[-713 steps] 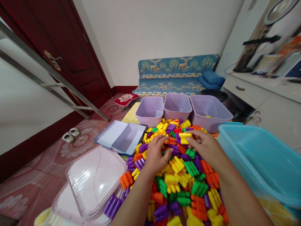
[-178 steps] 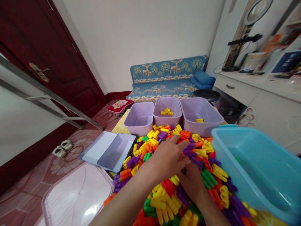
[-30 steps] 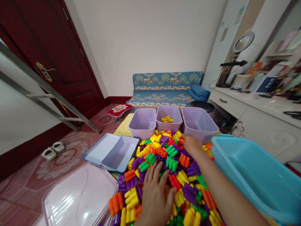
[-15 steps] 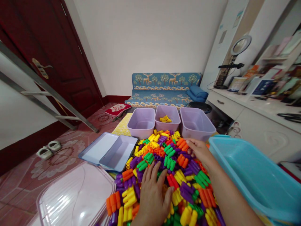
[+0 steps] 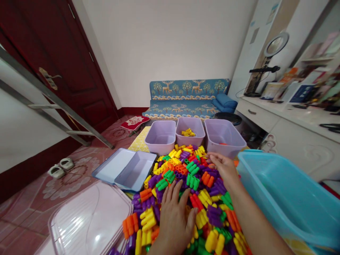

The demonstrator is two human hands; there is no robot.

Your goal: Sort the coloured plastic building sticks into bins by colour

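A large heap of plastic pieces in yellow, orange, green, purple and red (image 5: 193,181) covers the table. On its near part rests my left hand (image 5: 175,216), fingers spread over the pieces, holding nothing. My right hand (image 5: 223,166) is over the far right of the heap, near the right lilac bin (image 5: 225,138); its fingertips are too small to show what is between them. Inside that bin a bit of orange shows at the bottom. Several yellow pieces (image 5: 188,132) lie in the middle lilac bin (image 5: 190,141). The left lilac bin (image 5: 160,138) holds nothing visible.
To the right of the heap stands a turquoise tub (image 5: 287,198). An open blue-grey box (image 5: 135,170) and a clear pinkish lid (image 5: 90,219) are on the left. Behind are a blue sofa (image 5: 186,102), a white dresser (image 5: 297,141) and a ladder (image 5: 66,115).
An orange piece now shows in the right lilac bin. The orange piece formerly at my right fingertips is gone from there. My left hand stays nearly in place, and the view has shifted slightly.
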